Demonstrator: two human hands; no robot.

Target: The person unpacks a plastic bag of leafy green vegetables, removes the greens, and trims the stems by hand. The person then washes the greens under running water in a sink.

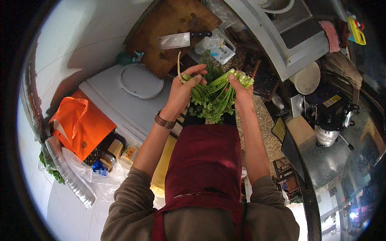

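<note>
My right hand (243, 93) grips a bunch of leafy green herbs (211, 105) by its pale cut stem ends, and the leaves hang towards the left over my lap. A little to the left, my left hand (184, 87) holds a thin pale root (178, 64) with a green stub, pointing up between thumb and fingers. More dark green leaves show behind the fingers. Beyond both hands, a cleaver (175, 41) with a black handle lies on a brown wooden board (150, 27).
Left are a grey lid (141, 81) on a grey chest, an orange bag (81, 120), jars (128, 155) and plastic bags. A clear container (224, 40) holding plastic packets stands beside the board. At right are a metal frame (283, 60), a round pale lid (307, 78) and a glossy counter (340, 168).
</note>
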